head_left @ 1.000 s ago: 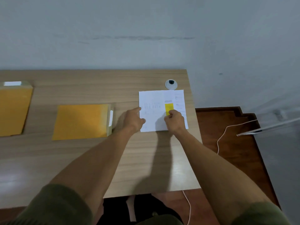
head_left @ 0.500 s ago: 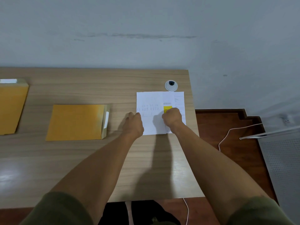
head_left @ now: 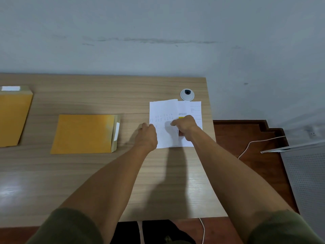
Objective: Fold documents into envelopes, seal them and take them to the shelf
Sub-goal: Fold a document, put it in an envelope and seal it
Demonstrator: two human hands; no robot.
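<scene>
1. The white paper lies flat near the right end of the wooden table, just in front of a round cable cap. It appears to be more than one sheet, since a left part overlaps a right part, though the blur leaves this uncertain.
2. The left hand is set at the paper's left edge with fingers curled and pressed together, the fingertips pinning or gripping that edge; which of the two cannot be told.
3. The right hand is laid on the middle of the paper, knuckles bent, one finger stretched leftward along the sheet and the rest tucked under. Whether a lower edge is pinched beneath it cannot be told.
4. The step in hand is judged to be the folding of the paper. It is done well if the edges are squared first, the left edge is kept pinned so nothing slides, and the crease is pressed outward from the middle.
5. An orange envelope lies flat to the left, well apart from the paper, its flap end turned toward it. A second envelope is seen at the far left edge.
6. The table top is pale, smooth and glossy, so loose sheets are likely to slip on it.
7. A plain grey wall stands behind the table; a red-brown floor with a white cord is seen to the right. No shelf is in view.
</scene>
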